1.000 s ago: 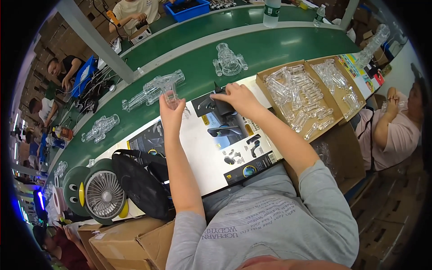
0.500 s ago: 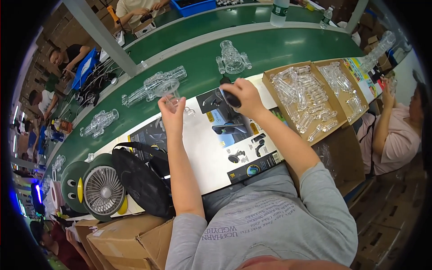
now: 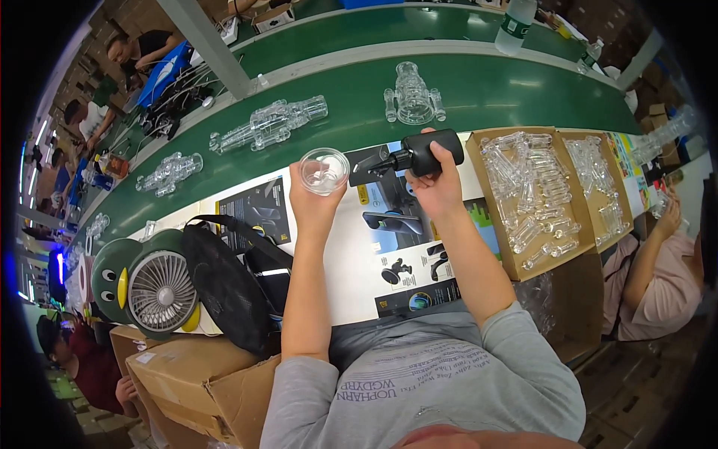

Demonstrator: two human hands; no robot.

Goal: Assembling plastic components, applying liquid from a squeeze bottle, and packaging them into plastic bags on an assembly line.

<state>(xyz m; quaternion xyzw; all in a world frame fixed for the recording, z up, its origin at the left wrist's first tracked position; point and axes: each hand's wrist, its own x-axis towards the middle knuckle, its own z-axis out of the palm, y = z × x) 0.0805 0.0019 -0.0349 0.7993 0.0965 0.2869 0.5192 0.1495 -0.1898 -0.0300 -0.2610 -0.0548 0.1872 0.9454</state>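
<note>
My left hand (image 3: pixel 313 209) is closed round a clear round plastic part (image 3: pixel 324 170), its open rim facing up. In my right hand (image 3: pixel 437 193) lies a black squeeze bottle (image 3: pixel 440 151), tipped on its side. The dark nozzle (image 3: pixel 383 165) points left toward the clear part and stops a little short of its rim. Under both hands, printed packaging sheets (image 3: pixel 393 224) cover the white work surface (image 3: pixel 336 277). Beyond them, a clear plastic assembly (image 3: pixel 413 97) stands on the green belt (image 3: pixel 344 112).
More clear assemblies (image 3: pixel 273 123) lie at the belt's left. Cardboard trays (image 3: pixel 516 262) of clear tubes sit right, near a co-worker (image 3: pixel 658 277). A penguin-shaped fan (image 3: pixel 161 292), a black bag (image 3: pixel 224 280) and a cardboard box (image 3: pixel 202 382) are at left. A water bottle (image 3: pixel 516 26) stands far right.
My left hand has turned the clear part so its opening faces up. My right hand has moved right and tilted the black bottle onto its side, nozzle toward the part. The view has shifted.
</note>
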